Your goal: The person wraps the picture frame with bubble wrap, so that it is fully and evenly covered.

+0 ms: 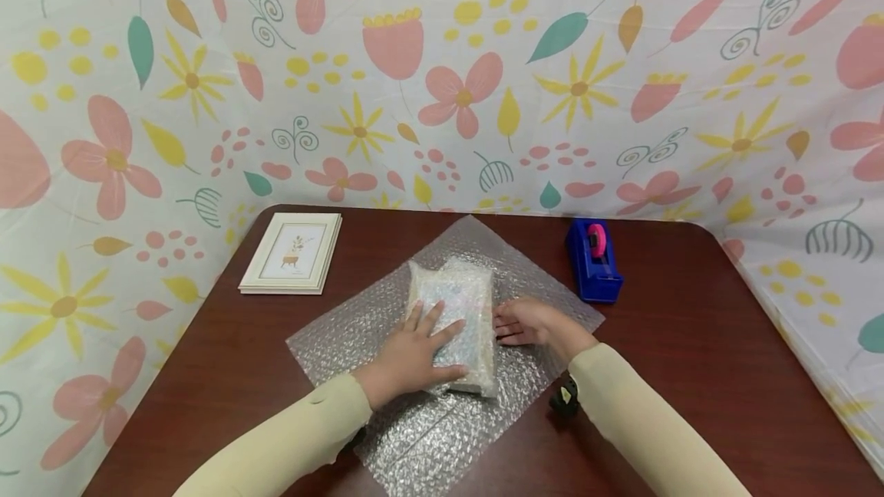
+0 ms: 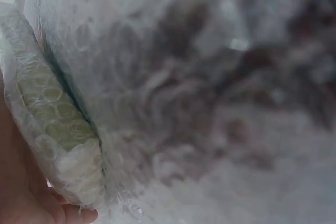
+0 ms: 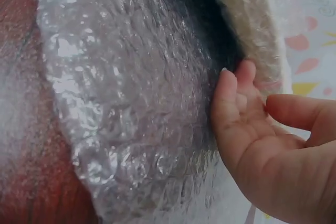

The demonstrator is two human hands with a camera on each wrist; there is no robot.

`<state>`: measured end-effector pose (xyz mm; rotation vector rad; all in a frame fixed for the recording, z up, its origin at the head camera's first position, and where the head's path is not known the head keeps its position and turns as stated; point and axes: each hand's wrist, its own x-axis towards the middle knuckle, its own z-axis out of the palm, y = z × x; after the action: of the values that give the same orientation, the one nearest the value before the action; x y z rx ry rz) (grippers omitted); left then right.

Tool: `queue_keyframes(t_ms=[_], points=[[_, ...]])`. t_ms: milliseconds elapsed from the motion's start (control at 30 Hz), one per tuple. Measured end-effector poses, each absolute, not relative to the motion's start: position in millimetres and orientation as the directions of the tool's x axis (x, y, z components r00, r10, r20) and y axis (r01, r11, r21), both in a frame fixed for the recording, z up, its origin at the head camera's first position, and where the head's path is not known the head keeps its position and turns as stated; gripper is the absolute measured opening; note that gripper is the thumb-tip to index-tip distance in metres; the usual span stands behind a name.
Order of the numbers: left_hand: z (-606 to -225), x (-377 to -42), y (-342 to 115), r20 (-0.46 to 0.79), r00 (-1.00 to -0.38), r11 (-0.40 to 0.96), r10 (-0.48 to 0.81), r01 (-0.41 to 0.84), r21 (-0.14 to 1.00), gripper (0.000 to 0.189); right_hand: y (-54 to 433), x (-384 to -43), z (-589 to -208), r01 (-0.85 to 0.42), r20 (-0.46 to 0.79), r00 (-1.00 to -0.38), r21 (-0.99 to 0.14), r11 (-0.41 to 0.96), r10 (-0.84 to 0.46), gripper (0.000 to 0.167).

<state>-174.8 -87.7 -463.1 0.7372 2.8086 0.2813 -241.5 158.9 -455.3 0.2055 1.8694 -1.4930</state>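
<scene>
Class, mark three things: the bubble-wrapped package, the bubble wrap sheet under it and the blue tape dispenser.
Bubble-wrapped package [image 1: 466, 296], head view: its upper face.
Bubble wrap sheet [image 1: 428, 432], head view: its bare near part.
Blue tape dispenser [image 1: 599, 280], head view: its body.

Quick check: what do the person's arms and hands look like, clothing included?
Both sleeves are long, plain, pale-cream fabric. The left hand and right hand are bare and ungloved. A small, mostly black object shows beside the right cuff, too indistinct to identify.
</scene>
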Motion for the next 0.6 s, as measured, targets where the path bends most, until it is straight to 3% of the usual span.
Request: queue_keyframes(t_ms=[200, 400, 600], points=[[-462.2, -174.9, -85.5, -0.177, -0.852, 0.869, 0.492, 0.468, 0.162, 0.081, 155.8, -238.5, -453.8, 0.479, -0.589, -0.746, -0.799, 0.364, -0.311, 0.053], [-461.2, -173.4, -83.7, -0.174, -0.851, 0.868, 0.495, 0.478, 0.133, 0.081, 147.0, -230.3, -453.8, 0.409, -0.542, -0.793, -0.811, 0.418, -0.278, 0.052], [-462.9, -171.8, -84.4, -0.173, -0.852, 0.859, 0.495, 0.450, 0.243, 0.081, 132.8, -217.0, -447.8, 0.363, -0.506, -0.818, -0.822, 0.438, -0.272, 0.056]])
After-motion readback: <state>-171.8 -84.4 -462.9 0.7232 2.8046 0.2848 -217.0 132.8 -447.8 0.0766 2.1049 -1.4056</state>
